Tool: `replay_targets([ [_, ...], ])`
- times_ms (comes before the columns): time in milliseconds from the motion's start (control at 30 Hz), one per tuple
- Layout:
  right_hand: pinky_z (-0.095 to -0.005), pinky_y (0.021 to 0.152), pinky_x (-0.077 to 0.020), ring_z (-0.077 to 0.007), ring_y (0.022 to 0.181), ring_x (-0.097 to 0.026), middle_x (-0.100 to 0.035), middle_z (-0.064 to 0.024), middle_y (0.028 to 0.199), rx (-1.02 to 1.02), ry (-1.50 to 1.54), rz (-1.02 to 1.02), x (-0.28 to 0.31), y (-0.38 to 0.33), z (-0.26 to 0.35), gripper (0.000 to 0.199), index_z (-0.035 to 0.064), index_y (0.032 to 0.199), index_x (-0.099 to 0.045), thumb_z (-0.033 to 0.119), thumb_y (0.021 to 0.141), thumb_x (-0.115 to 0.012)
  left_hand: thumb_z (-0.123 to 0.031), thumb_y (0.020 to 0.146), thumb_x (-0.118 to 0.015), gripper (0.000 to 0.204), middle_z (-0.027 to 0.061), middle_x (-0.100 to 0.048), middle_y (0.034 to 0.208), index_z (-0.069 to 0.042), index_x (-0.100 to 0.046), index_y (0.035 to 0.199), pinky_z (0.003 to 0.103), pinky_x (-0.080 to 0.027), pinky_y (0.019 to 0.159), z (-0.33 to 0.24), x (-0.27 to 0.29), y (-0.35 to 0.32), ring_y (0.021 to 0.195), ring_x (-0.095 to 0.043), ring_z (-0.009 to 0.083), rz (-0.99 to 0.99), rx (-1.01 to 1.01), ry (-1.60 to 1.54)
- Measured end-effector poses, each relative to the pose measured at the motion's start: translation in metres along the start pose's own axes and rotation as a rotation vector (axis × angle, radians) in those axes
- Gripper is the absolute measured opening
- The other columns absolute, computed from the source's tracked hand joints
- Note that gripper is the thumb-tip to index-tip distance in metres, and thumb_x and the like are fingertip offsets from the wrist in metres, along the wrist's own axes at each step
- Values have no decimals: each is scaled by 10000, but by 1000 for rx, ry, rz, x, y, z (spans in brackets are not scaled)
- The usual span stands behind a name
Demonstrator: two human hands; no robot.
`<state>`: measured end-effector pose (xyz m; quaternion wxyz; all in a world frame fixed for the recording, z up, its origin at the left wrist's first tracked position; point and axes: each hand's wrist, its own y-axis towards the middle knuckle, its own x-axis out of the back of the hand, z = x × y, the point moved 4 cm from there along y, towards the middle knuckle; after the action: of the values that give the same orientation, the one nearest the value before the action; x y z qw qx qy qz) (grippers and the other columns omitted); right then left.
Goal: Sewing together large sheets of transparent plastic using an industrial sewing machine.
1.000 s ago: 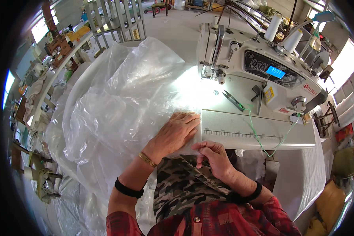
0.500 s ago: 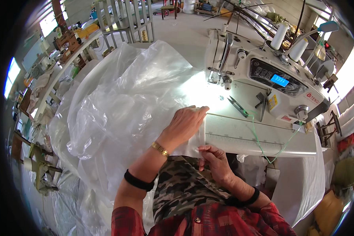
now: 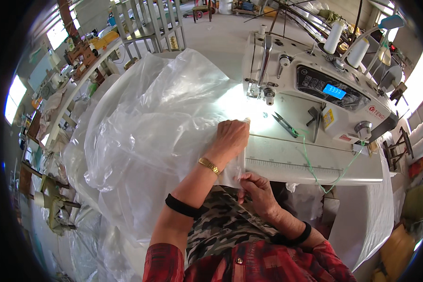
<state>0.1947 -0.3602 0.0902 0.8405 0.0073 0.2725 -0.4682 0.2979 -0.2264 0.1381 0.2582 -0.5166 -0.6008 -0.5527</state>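
Note:
A large clear plastic sheet [image 3: 150, 120] lies crumpled over the left side of the sewing table. My left hand [image 3: 232, 137], with a gold watch on its wrist, grips the sheet's folded right edge just in front of the sewing machine [image 3: 310, 77]. Its fingers are curled, the tips partly hidden. Nearer to me, at the front edge of the table, my right hand [image 3: 261, 196] pinches the lower part of the same edge between thumb and fingers. Bright lamplight washes out the sheet by the needle. Thread snips [image 3: 285, 126] rest to the right of it.
A green cord [image 3: 310, 171] loops from the machine over the table's front edge. Beside the snips lies a small dark tool [image 3: 314, 123]. Two white thread cones [image 3: 333, 37] stand behind the machine. A grey metal chair [image 3: 150, 26] is at the far left.
My left hand has slid a little away from me along the sheet's edge, and its fingers are more curled. The left forearm has swung right. My right hand stays nearly in place.

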Motion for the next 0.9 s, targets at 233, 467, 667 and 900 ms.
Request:
replay_targets([
  [233,-280,578,-522,-127,597,-580,-598,-44,688,-2,-37,26,-3,-1,9,147,40,1005,-647,95,972,-515,-130,915,-458,179,190,-645,772,-36,-579,822,468,-445,834,-6,3,8,848,-648,366,168,70,25],
  [467,-270,580,-517,-116,650,-585,-600,-46,733,25,14,67,1,4,3,159,34,1001,-659,87,972,-512,-124,897,-476,176,196,-645,758,-49,-598,794,479,-446,812,-7,2,5,831,-649,376,89,-4,60],
  [667,-265,598,-530,-109,664,-576,-577,-30,756,14,49,79,-7,4,9,168,2,998,-655,56,961,-500,-146,883,-491,171,189,-658,769,-50,-612,809,479,-462,796,-8,5,9,812,-655,372,177,17,103],
  [900,-271,577,-518,-111,623,-564,-587,-31,758,43,92,49,-8,13,17,162,10,948,-664,71,957,-514,-136,874,-485,190,179,-669,778,-58,-639,793,466,-467,811,-2,9,13,828,-662,346,151,73,115],
])
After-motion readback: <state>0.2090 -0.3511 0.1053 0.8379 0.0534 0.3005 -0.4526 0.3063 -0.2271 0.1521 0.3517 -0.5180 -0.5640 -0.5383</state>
